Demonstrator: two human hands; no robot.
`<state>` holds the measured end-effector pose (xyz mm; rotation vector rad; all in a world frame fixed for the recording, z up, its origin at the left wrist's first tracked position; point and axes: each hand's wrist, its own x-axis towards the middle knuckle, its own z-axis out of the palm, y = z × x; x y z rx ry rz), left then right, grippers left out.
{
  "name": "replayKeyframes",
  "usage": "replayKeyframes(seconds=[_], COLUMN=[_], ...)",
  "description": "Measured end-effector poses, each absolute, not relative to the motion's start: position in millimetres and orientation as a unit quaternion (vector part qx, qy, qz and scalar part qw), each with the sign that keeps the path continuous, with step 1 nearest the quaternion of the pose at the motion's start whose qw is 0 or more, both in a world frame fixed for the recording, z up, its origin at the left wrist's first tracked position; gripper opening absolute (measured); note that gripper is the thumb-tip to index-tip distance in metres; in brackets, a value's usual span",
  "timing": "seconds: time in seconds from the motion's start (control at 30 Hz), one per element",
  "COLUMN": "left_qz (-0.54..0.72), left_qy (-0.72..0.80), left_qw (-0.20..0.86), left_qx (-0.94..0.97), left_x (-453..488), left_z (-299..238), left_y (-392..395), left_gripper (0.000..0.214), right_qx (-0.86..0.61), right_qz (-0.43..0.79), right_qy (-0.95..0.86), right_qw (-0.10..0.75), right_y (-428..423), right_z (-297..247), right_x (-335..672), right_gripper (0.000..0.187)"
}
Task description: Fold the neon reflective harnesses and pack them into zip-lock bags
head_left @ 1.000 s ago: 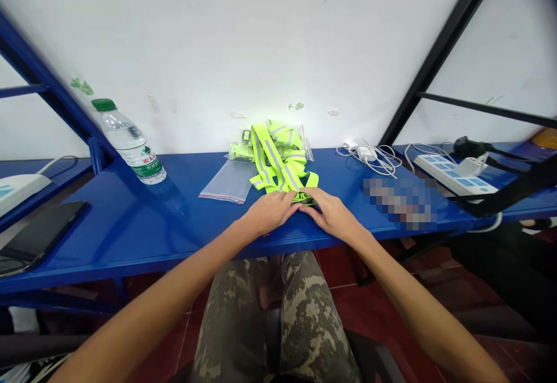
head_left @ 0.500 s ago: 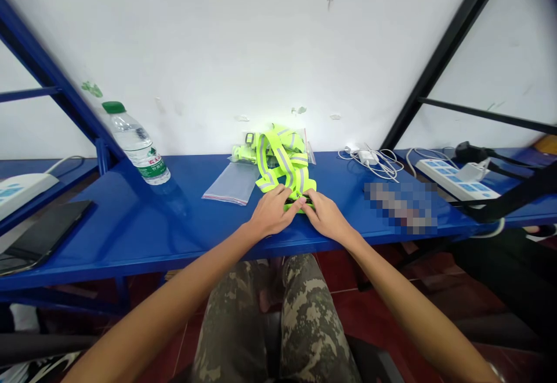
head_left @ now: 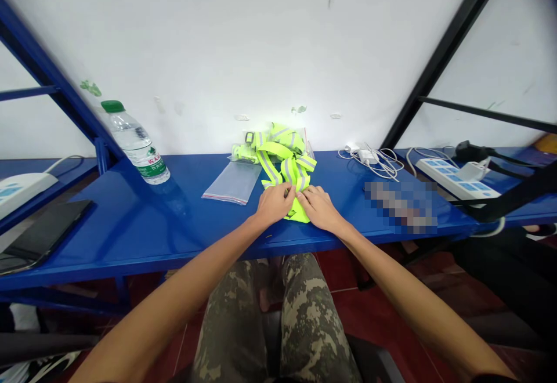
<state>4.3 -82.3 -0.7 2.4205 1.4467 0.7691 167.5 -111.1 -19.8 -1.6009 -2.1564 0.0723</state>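
Left hand: my left hand (head_left: 275, 204) rests palm down on the near fold of the neon-yellow reflective safety vest (head_left: 275, 150), fingers curled inward over the fabric.
Right hand: my right hand (head_left: 319, 208) mirrors it from the other side, just touching the left at the fingertips.
Grip: narrow, both hands closed in on one spot. From up here the fingertips are hidden, so I can't tell if I'm pinching the cloth or only pressing it flat.
Vest: it lies on the bench directly ahead of my hands. A tip pokes out just below them, and its long axis runs away from me toward the wall, leaning slightly left. Neither hand is clearly nearer.
Behind it: more of the vest is heaped against the wall, with a black buckle (head_left: 249, 137) at its left end.
Bag: a flat, clear zip bag (head_left: 230, 183) lies just left of the vest, with nothing visible inside.
Bench: the blue steel bench (head_left: 130, 255) also holds a water bottle (head_left: 134, 146), bundled white cables (head_left: 369, 162) and a power strip (head_left: 452, 177).
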Motion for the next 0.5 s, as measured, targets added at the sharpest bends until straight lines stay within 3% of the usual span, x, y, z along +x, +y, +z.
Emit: replayKeyframes(seconds=[0.17,0.3,0.4,0.5], left_qz=[0.280,0.245,0.208,0.170], left_qy=[0.485,0.488,0.493,0.474], left_qw=[0.005,-0.038,-0.033,-0.035], left_qx=[0.829,0.837,0.844,0.863], left_x=[6.3,9.9,12.9,15.3], left_z=[1.6,5.1,5.6,2.7], left_y=[-90.4,-94.0,-94.1,-93.0], left_gripper=[0.021,0.023,0.026,0.029], right_qx=[-0.592,-0.570,-0.569,-0.645], right_qz=[0.045,0.152,0.246,0.200], right_qy=[-0.771,-0.751,-0.691,-0.639], right_qw=[0.230,0.295,0.371,0.369], right_y=[-111.5,-103.6,-82.1,-50.9], right_z=[-21.1,-19.7,-6.9,13.1], right_x=[165.4,177.9,189.5,182.6], right_gripper=[0.046,0.031,0.044,0.066])
